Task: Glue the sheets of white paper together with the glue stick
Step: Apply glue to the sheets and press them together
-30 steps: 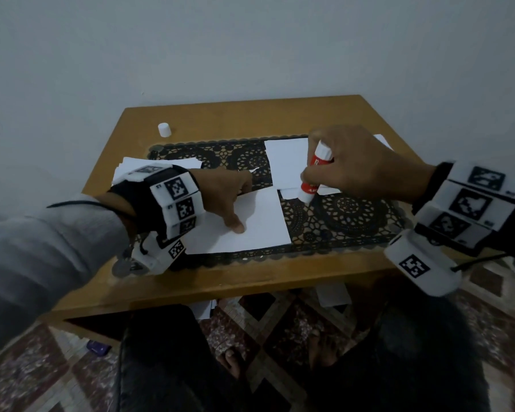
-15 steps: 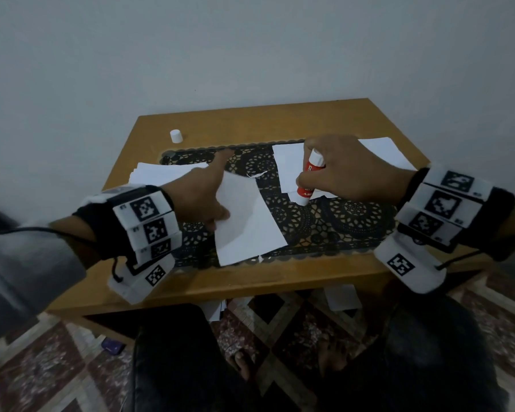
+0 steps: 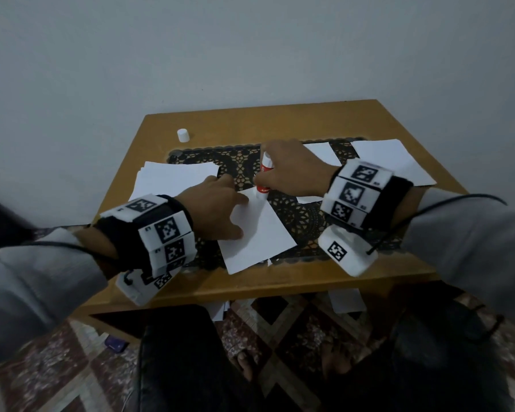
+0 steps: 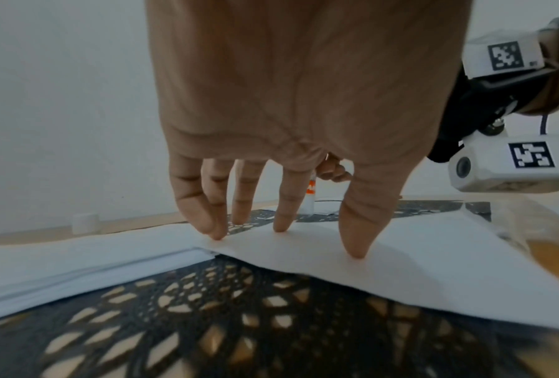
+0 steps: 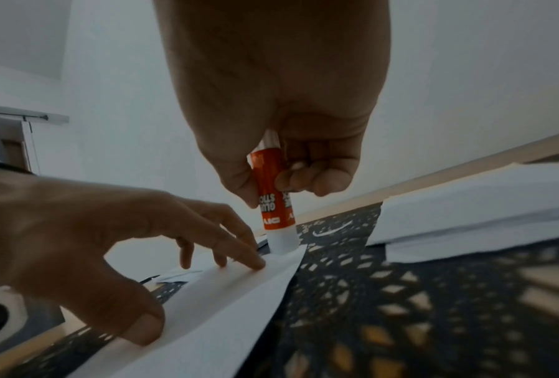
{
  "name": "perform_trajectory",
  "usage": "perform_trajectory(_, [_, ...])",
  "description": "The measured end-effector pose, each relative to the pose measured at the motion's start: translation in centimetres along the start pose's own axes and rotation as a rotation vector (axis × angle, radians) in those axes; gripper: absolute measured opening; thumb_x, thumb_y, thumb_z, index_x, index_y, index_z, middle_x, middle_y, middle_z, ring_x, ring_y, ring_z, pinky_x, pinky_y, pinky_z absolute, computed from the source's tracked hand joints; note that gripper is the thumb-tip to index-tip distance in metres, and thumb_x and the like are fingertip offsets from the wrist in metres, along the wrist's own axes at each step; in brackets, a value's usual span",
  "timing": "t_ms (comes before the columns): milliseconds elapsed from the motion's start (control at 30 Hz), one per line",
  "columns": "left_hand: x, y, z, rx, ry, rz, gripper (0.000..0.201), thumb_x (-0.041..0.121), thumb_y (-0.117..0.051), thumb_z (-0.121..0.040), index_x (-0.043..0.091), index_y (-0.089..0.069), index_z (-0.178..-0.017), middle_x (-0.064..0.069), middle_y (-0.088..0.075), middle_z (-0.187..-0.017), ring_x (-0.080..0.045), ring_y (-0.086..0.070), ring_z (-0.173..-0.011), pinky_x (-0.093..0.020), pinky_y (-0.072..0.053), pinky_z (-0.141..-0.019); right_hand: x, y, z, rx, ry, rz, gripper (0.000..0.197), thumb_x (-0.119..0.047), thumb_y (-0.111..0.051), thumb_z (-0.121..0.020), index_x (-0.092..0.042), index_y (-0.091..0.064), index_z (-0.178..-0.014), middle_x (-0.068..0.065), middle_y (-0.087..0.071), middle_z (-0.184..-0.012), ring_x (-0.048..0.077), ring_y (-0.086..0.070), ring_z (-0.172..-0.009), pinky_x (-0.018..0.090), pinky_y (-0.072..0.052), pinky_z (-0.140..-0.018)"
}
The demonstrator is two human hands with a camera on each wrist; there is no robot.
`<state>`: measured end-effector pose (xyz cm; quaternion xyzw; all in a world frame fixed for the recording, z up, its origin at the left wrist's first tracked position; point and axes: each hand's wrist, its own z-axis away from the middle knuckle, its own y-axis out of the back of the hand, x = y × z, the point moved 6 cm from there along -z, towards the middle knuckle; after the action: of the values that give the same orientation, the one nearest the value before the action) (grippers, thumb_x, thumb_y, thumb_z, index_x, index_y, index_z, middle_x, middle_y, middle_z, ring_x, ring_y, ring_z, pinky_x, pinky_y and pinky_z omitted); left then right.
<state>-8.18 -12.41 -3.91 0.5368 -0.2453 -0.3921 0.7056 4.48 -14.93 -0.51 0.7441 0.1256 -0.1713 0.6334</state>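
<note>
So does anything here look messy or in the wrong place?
Yes: white papers lie on the floor under the table. The sheet being glued sits crooked on the black mat.

The orange label of the glue stick (image 5: 273,202) reads "GLUE STICK" in white capitals, seen upside down in the right wrist view as the right hand (image 5: 271,102) holds the tube tip-down; a shorter word below it, near the white end, appears to read "DIY". Black-and-white square marker codes on the wrist bands (image 3: 168,230) carry small characters too small to make out.
</note>
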Motion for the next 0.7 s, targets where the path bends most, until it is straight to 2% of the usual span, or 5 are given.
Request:
perform_trajectory(133, [-0.4, -0.2, -0.2, 0.001, -0.020, 0.013, 0.068, 0.056, -0.063, -0.079, 0.036, -0.040, -0.140, -0.008, -0.040, -0.128, -0.030, -0.041, -0.115, -0.041, -0.041, -0.098, -0.5, -1.2, -1.2, -0.010, 0.008, 0.029, 0.025, -0.024, -0.063, -0.086, -0.003, -0.054, -0.098, 0.008, -0.056, -0.089, 0.024, -0.052, -0.078, 0.031, -0.034, -0.056])
perform_trajectory(300, [-0.5, -0.4, -0.5, -0.003, -0.055, 0.002, 0.066, 0.057, -0.061, -0.080, 0.035, -0.042, -0.139, -0.010, -0.039, -0.134, -0.031, -0.040, -0.117, -0.043, -0.041, -0.098, -1.1, -1.7, -1.8, -0.029, 0.022, 0.101, 0.028, -0.027, -0.061, -0.086, -0.004, -0.055, -0.101, 0.011, -0.060, -0.091, 0.026, -0.054, -0.079, 0.034, -0.040, -0.062])
perform_trajectory(400, [-0.4, -0.3, -0.6, -0.003, -0.075, 0.009, 0.065, 0.057, -0.062, -0.080, 0.034, -0.044, -0.138, -0.010, -0.040, -0.135, -0.031, -0.040, -0.118, -0.043, -0.040, -0.100, -1.2, -1.8, -1.9, -0.071, 0.033, 0.135, 0.023, -0.031, -0.061, -0.087, -0.011, -0.050, -0.088, 0.004, -0.052, -0.082, 0.021, -0.047, -0.071, 0.031, -0.035, -0.057])
perform_trajectory(500, [-0.3, -0.2, -0.6, 0.007, -0.093, 0.016, 0.065, 0.055, -0.063, -0.080, 0.032, -0.045, -0.137, -0.010, -0.041, -0.135, -0.029, -0.039, -0.120, -0.041, -0.039, -0.101, -1.3, -1.8, -1.6, -0.085, 0.050, 0.155, 0.036, -0.033, -0.061, -0.086, -0.021, -0.032, -0.068, -0.002, -0.041, -0.069, 0.012, -0.036, -0.059, 0.029, -0.025, -0.051])
perform_trajectory(700, [-0.2, -0.1, -0.5, -0.002, -0.065, 0.013, 0.069, 0.054, -0.063, -0.081, 0.029, -0.041, -0.142, -0.009, -0.041, -0.131, -0.028, -0.039, -0.119, -0.040, -0.039, -0.101, -1.3, -1.5, 0.6, -0.109, 0.048, 0.131, 0.033, -0.031, -0.062, -0.084, -0.022, -0.034, -0.069, -0.004, -0.044, -0.072, 0.008, -0.039, -0.061, 0.029, -0.027, -0.051])
